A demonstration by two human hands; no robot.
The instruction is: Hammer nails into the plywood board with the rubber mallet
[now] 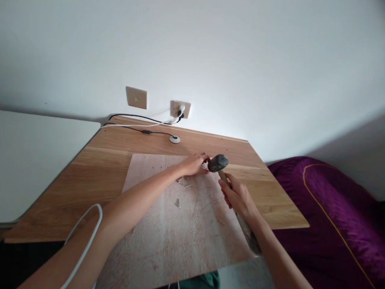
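A pale plywood board [168, 233] lies on a wooden desk [102, 172]. My right hand [239, 197] is wrapped round the wooden handle of a hammer, whose dark metal head [218, 163] hovers just above the board's far right part. My left hand [194, 164] rests on the board beside the hammer head, fingers pinched together on something small that I cannot make out. Several loose nails [184, 184] lie on the board near my left wrist, and another nail [178, 203] lies closer to me.
A white cable [86, 224] loops over my left forearm. Black and white cables [141, 127] run along the desk's back edge to a wall socket [180, 108]. A purple bed cover [327, 216] lies to the right. A white surface [33, 160] adjoins the desk on the left.
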